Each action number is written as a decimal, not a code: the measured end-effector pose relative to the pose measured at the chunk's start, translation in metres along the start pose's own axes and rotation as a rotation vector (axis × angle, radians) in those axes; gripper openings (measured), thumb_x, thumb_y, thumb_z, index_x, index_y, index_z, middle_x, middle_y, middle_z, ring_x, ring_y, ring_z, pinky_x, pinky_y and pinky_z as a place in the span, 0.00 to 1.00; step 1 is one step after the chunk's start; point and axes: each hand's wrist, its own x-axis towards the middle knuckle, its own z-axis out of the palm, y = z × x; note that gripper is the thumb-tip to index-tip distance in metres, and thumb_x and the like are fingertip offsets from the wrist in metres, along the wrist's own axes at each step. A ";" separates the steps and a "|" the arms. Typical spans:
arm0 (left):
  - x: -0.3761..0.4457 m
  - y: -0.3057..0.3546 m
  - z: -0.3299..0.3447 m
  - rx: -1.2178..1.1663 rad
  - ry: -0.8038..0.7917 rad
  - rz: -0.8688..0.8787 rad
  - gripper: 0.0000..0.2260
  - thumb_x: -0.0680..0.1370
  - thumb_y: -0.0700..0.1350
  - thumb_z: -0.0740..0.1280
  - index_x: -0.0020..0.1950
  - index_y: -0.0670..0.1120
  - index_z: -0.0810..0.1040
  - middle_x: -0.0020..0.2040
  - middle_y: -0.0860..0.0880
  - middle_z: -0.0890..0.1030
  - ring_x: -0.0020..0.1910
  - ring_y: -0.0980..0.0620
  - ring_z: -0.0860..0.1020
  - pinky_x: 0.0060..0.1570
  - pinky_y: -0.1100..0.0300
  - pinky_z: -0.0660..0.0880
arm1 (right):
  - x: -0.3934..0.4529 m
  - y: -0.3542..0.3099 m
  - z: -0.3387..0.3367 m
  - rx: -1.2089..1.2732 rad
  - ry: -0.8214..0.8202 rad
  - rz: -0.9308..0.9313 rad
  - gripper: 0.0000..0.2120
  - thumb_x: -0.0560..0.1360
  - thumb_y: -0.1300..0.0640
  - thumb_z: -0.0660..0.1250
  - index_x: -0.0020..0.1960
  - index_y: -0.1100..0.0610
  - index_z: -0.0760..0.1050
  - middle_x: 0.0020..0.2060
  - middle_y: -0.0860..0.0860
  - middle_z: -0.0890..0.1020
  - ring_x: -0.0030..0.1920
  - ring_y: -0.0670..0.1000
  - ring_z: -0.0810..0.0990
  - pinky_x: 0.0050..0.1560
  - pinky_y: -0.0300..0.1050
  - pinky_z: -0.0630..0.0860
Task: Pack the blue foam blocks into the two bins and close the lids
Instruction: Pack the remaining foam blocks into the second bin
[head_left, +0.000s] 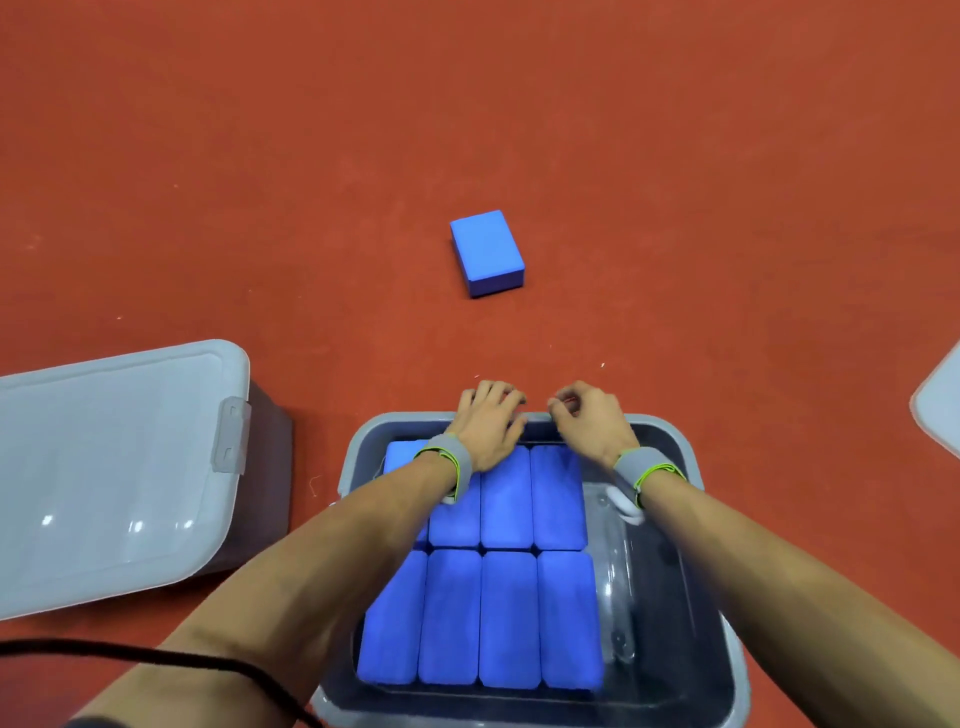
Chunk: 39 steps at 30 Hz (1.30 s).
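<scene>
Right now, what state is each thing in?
Grey plastic bin on the left: lid closed.
Grey plastic bin in front: open, blue foam blocks packed inside.
Loose blue foam block: lying on the red floor.
Left hand, right hand: resting on the open bin's far rim.

A single head-worn wide-angle camera looks forward and steeply down from above the person's arms. The open bin (670, 436) sits close beneath the lens and fills the lower middle, its near edge cut by the bottom border. Both forearms enter from the bottom corners, reaching away from the camera. The red floor (675, 156) stretches up to the top border, bowed by the lens. The closed bin (114, 467) is cropped at the left border. No second view exists.
</scene>
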 end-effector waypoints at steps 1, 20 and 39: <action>0.015 -0.006 0.001 -0.021 -0.023 -0.025 0.14 0.83 0.52 0.57 0.65 0.49 0.74 0.63 0.48 0.74 0.64 0.45 0.69 0.60 0.48 0.66 | 0.017 -0.005 -0.001 0.017 0.021 -0.022 0.08 0.78 0.49 0.67 0.52 0.52 0.80 0.42 0.49 0.86 0.50 0.55 0.84 0.55 0.49 0.79; 0.250 -0.243 0.133 0.108 -0.620 -0.448 0.66 0.58 0.66 0.80 0.78 0.63 0.34 0.80 0.40 0.33 0.76 0.24 0.46 0.75 0.33 0.50 | 0.374 -0.006 0.138 0.940 -0.239 0.523 0.40 0.75 0.30 0.64 0.78 0.51 0.59 0.67 0.62 0.70 0.62 0.66 0.77 0.50 0.58 0.83; 0.256 -0.275 0.177 -0.005 -0.648 -0.463 0.67 0.58 0.58 0.84 0.75 0.70 0.32 0.75 0.48 0.22 0.69 0.20 0.28 0.60 0.20 0.62 | 0.487 -0.086 0.181 0.683 -0.179 0.661 0.36 0.72 0.25 0.61 0.67 0.51 0.74 0.63 0.38 0.75 0.60 0.50 0.75 0.67 0.55 0.69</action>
